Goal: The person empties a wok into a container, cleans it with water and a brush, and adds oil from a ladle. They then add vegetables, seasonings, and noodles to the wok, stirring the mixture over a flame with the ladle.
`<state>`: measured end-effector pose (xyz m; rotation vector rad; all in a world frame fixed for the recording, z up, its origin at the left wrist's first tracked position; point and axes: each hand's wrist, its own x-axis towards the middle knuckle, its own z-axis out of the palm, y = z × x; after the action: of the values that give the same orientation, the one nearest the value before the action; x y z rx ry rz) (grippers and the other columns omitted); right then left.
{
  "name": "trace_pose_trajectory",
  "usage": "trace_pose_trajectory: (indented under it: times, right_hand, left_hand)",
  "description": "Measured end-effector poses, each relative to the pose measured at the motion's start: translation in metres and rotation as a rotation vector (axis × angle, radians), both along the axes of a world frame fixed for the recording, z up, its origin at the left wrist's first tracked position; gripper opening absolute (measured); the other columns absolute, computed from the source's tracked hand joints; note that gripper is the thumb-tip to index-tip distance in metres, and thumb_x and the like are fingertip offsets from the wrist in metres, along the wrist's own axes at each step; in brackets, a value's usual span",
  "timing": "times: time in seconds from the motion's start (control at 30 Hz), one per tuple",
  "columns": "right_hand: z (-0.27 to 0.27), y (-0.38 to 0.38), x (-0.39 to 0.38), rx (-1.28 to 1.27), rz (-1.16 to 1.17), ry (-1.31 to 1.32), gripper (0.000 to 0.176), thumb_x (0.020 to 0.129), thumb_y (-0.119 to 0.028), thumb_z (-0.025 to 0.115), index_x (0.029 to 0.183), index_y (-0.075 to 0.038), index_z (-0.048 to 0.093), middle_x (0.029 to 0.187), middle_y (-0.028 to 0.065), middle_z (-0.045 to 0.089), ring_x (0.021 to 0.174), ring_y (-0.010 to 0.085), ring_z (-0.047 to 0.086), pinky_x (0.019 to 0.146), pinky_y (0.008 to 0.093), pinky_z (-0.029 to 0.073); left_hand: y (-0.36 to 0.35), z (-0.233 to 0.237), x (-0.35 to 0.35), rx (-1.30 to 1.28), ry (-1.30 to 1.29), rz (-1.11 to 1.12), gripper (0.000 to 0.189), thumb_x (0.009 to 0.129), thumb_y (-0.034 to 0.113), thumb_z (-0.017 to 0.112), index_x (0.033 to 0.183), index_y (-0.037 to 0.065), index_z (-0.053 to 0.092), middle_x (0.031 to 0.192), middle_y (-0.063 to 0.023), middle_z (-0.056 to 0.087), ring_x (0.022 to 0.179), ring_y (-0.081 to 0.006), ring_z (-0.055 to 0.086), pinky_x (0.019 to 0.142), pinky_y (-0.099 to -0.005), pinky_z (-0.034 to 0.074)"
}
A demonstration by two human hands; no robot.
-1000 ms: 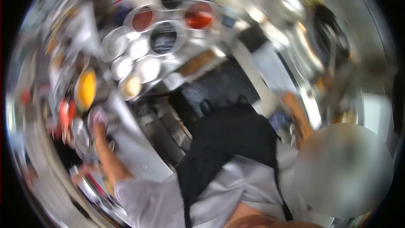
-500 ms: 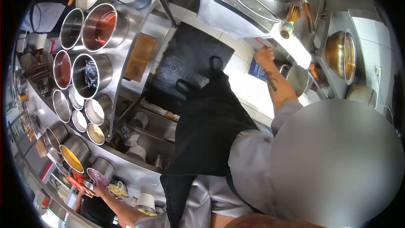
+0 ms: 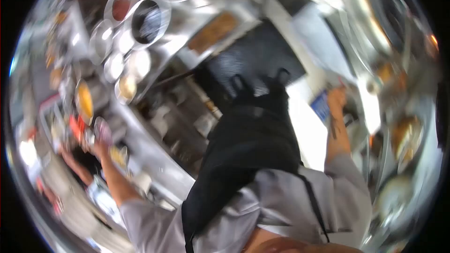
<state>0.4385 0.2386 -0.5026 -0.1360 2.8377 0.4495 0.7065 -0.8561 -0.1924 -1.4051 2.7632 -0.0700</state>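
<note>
Pot with purplish food (image 3: 102, 131) sits on the steel counter (image 3: 159, 161) out to the person's left, and the left hand (image 3: 98, 149) is right by its near side, the fingers close to the rim. Whether they touch it, or are pinched or spread, I can't tell through the blur. Just beyond, an orange-red thing (image 3: 76, 129) lies close to those fingers; who has hold of it, if anyone, isn't clear. Another person's arm (image 3: 77, 166) reaches in beside it, and more of that forearm shows now than a moment ago. The person's head has just swung round, yet the left hand has stayed by the same pot, so I'd say the reach is unbroken, only more crowded.

Farther along stands a pot of yellow-orange food (image 3: 84, 100), with pale food (image 3: 118, 157) nearer the person. Way over on the other side, the right hand (image 3: 336, 98) looks curled near a small red thing (image 3: 341, 82), its grip too smeared to read, with a blue thing (image 3: 321, 105) just beside it.
</note>
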Motion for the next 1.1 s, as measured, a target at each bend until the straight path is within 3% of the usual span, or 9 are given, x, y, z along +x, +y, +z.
trace_pose_trajectory:
  times: [0.1, 0.13, 0.3, 0.43, 0.6, 0.73, 0.83, 0.97, 1.1]
  right_hand:
    - [-0.018, 0.028, 0.001, -0.049, 0.138, 0.029, 0.016, 0.082, -0.021, 0.059, 0.082, -0.005, 0.064, 0.079, 0.0160, 0.064, 0.074, 0.0275, 0.062, 0.066, 0.0433, 0.048]
    - [-0.017, 0.030, -0.010, -0.117, 0.042, -0.036, 0.019, 0.081, -0.022, 0.059, 0.085, -0.004, 0.063, 0.081, 0.0171, 0.063, 0.075, 0.0284, 0.062, 0.067, 0.0436, 0.048]
    - [-0.006, 0.027, -0.035, -0.280, -0.110, -0.161, 0.037, 0.079, -0.027, 0.063, 0.101, 0.003, 0.058, 0.092, 0.0228, 0.063, 0.079, 0.0329, 0.063, 0.071, 0.0451, 0.049]
    - [0.002, 0.002, -0.041, -0.426, -0.078, -0.195, 0.054, 0.078, -0.031, 0.066, 0.113, 0.008, 0.054, 0.101, 0.0273, 0.062, 0.083, 0.0364, 0.063, 0.074, 0.0464, 0.049]
    - [0.031, -0.046, -0.041, -0.701, -0.115, -0.171, 0.065, 0.076, -0.029, 0.070, 0.124, 0.010, 0.051, 0.106, 0.0297, 0.063, 0.085, 0.0364, 0.064, 0.076, 0.0448, 0.050]
    - [0.089, -0.053, -0.078, -0.576, 0.167, -0.020, 0.061, 0.079, -0.023, 0.069, 0.130, 0.005, 0.050, 0.103, 0.0251, 0.063, 0.083, 0.0264, 0.064, 0.069, 0.0352, 0.051]
    - [0.139, -0.046, -0.106, -0.800, -0.139, -0.062, 0.057, 0.081, -0.021, 0.068, 0.131, 0.002, 0.051, 0.106, 0.0229, 0.064, 0.089, 0.0264, 0.065, 0.073, 0.0339, 0.052]
    - [0.236, -0.055, -0.123, -0.574, 0.092, 0.137, 0.054, 0.081, -0.020, 0.068, 0.127, 0.004, 0.053, 0.112, 0.0261, 0.062, 0.102, 0.0384, 0.062, 0.088, 0.0422, 0.049]
    - [0.282, -0.036, -0.140, -0.711, 0.071, 0.248, 0.048, 0.084, -0.019, 0.066, 0.123, 0.005, 0.055, 0.109, 0.0254, 0.063, 0.101, 0.0365, 0.062, 0.087, 0.0395, 0.049]
  left_hand:
    - [-0.015, -0.002, 0.017, -0.212, -0.126, -0.149, 0.033, 0.084, 0.032, 0.057, 0.097, 0.003, 0.066, 0.090, -0.0199, 0.069, 0.082, -0.0365, 0.066, 0.072, -0.0441, 0.049]
    - [0.001, 0.001, 0.007, 0.011, 0.252, 0.042, 0.033, 0.083, 0.032, 0.058, 0.098, 0.004, 0.068, 0.087, -0.0182, 0.069, 0.079, -0.0319, 0.066, 0.071, -0.0411, 0.050]
    - [0.092, 0.020, -0.048, 0.330, 0.733, 0.242, 0.023, 0.082, 0.015, 0.061, 0.100, 0.000, 0.065, 0.069, -0.0009, 0.059, 0.054, -0.0086, 0.052, 0.047, -0.0268, 0.041]
    - [0.095, -0.004, -0.061, 0.203, 0.255, 0.051, 0.041, 0.083, 0.024, 0.060, 0.117, 0.001, 0.058, 0.098, -0.0203, 0.066, 0.085, -0.0304, 0.064, 0.077, -0.0412, 0.050]
    - [0.025, -0.100, -0.030, -0.182, 0.066, -0.502, 0.043, 0.083, 0.024, 0.060, 0.121, 0.006, 0.057, 0.124, -0.0242, 0.055, 0.110, -0.0420, 0.055, 0.091, -0.0447, 0.046]
    - [0.091, -0.028, -0.044, 0.233, 0.184, -0.044, 0.038, 0.081, 0.027, 0.061, 0.114, 0.007, 0.064, 0.106, -0.0253, 0.064, 0.100, -0.0411, 0.060, 0.087, -0.0463, 0.047]
    - [0.088, -0.020, -0.045, 0.203, 0.322, 0.043, 0.031, 0.080, 0.024, 0.062, 0.101, 0.001, 0.067, 0.096, -0.0268, 0.065, 0.095, -0.0429, 0.061, 0.084, -0.0468, 0.047]
    - [0.086, -0.014, -0.028, 0.150, 0.473, 0.047, 0.029, 0.082, 0.020, 0.063, 0.097, -0.004, 0.067, 0.097, -0.0295, 0.063, 0.095, -0.0438, 0.061, 0.082, -0.0457, 0.048]
    - [0.072, -0.014, -0.011, 0.372, 0.793, 0.213, 0.015, 0.083, 0.015, 0.063, 0.091, 0.002, 0.061, 0.072, -0.0089, 0.061, 0.071, -0.0245, 0.060, 0.062, -0.0358, 0.048]
